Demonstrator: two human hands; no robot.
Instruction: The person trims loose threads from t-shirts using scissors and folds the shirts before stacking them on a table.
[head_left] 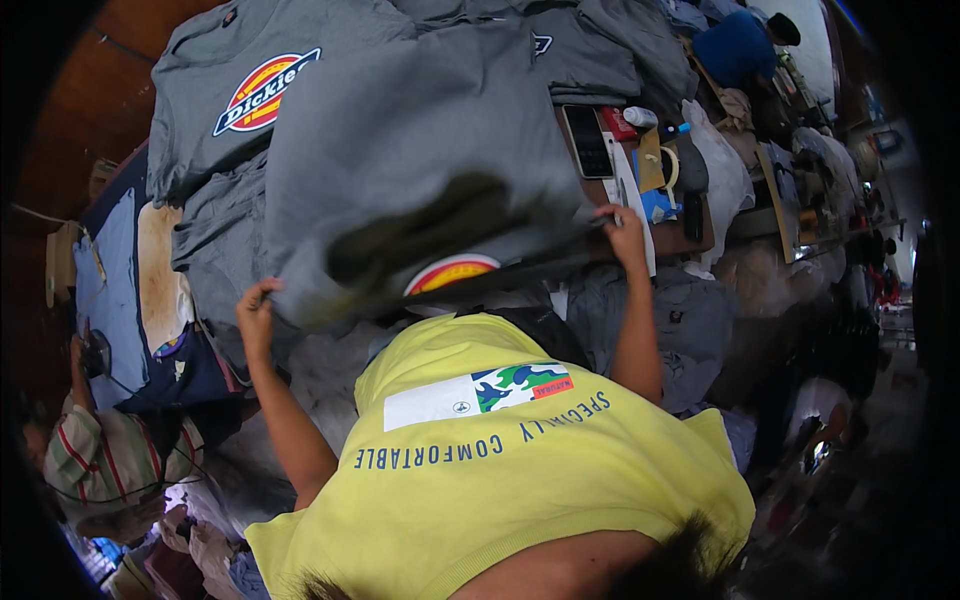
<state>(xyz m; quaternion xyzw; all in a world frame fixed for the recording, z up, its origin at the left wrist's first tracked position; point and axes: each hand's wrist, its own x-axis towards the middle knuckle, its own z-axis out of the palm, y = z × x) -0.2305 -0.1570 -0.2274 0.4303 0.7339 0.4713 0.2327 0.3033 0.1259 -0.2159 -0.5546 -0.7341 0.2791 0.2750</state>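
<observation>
A grey T-shirt (420, 130) is stretched out between my hands over the table, its lower part smeared by motion. My left hand (256, 312) is closed on its near left edge, and my right hand (626, 238) pinches the near right edge. Part of a red and yellow print (452, 272) shows at the near edge, beside a dark blurred patch. Behind it on the left lies another grey T-shirt (200, 110) with a red, yellow and blue print, partly covered. More grey shirts (600, 55) are piled at the far side.
Right of the shirt are a phone (586, 142), a white bottle (640, 117), a tape roll (669, 170) and papers. At left, a person in a striped shirt (95, 450) reaches toward light blue cloth (112, 290). Grey garments (680, 325) lie near my right arm.
</observation>
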